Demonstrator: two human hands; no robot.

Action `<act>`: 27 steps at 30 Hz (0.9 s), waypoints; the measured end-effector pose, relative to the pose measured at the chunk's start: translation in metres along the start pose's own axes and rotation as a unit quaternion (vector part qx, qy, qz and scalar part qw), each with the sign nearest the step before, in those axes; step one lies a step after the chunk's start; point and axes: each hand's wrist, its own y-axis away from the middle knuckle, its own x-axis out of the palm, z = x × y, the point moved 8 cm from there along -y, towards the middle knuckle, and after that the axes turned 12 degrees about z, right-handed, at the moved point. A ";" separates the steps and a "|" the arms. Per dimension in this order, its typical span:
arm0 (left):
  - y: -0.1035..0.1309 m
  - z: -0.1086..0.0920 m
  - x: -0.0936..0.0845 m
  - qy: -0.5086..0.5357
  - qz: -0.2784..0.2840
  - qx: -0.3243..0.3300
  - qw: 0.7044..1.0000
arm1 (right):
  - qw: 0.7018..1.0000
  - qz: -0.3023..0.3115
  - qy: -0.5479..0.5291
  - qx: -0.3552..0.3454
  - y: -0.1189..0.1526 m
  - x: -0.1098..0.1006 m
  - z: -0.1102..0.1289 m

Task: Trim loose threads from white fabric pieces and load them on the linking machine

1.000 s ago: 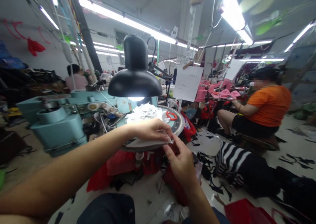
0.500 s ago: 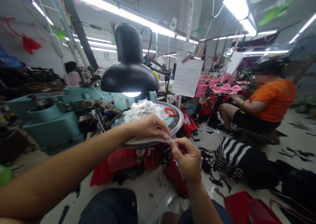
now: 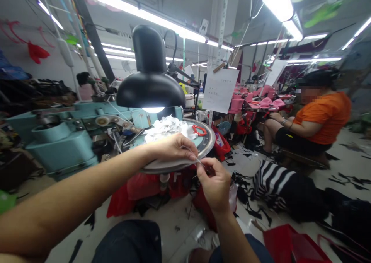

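A thin white strip of fabric (image 3: 199, 161) is stretched between the 2 hands at the near edge of the round machine table (image 3: 209, 144). The left hand (image 3: 174, 149) pinches one end with thumb and fingertips closed on it, the hand resting over the table's rim. The right hand (image 3: 215, 183) sits just below and to the right, fingers curled in and its thumb and forefinger nipped on the other end of the strip; the 2 hands nearly touch.

On the table behind the left hand lies a heap of white fabric pieces (image 3: 168, 128), and beside it a red ring-shaped item (image 3: 199, 130). A black desk lamp (image 3: 150, 87) hangs lit over the heap. To the left stands a teal sewing machine (image 3: 62, 135). Red bags (image 3: 136, 191) hang under the table.

A white paper sheet (image 3: 220, 89) is clipped up behind the table; it carries a few lines of writing, too small to read. No brand mark can be made out on the machine.

To the right, a person in an orange shirt (image 3: 324, 118) sits at a bench with pink fabric pieces (image 3: 265, 102). A striped black-and-white garment (image 3: 275, 185) lies on the floor.
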 end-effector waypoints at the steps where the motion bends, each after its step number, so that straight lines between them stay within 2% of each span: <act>1: 0.000 0.001 0.000 0.002 0.000 -0.005 1.000 | 1.000 0.000 0.005 -0.002 0.000 0.000 0.001; 5: -0.001 0.002 0.002 0.020 0.007 -0.016 1.000 | 0.999 0.013 0.020 -0.026 0.005 -0.004 0.010; 11: -0.002 -0.003 0.003 0.044 0.016 0.022 0.999 | 0.998 0.006 0.034 -0.057 0.007 -0.011 0.013; 15: -0.001 -0.001 0.002 0.029 0.003 0.030 0.999 | 0.998 0.003 0.030 -0.059 0.003 -0.009 0.010; 20: -0.001 -0.003 -0.002 -0.002 0.005 0.009 1.000 | 0.998 -0.004 0.031 -0.046 -0.001 -0.004 0.006; 24: -0.005 -0.014 -0.001 -0.093 0.070 -0.023 0.993 | 0.999 -0.002 0.044 -0.030 -0.004 -0.003 0.006; 27: -0.006 -0.019 0.000 -0.093 0.081 -0.007 0.992 | 0.998 0.046 0.043 -0.008 -0.008 0.000 0.006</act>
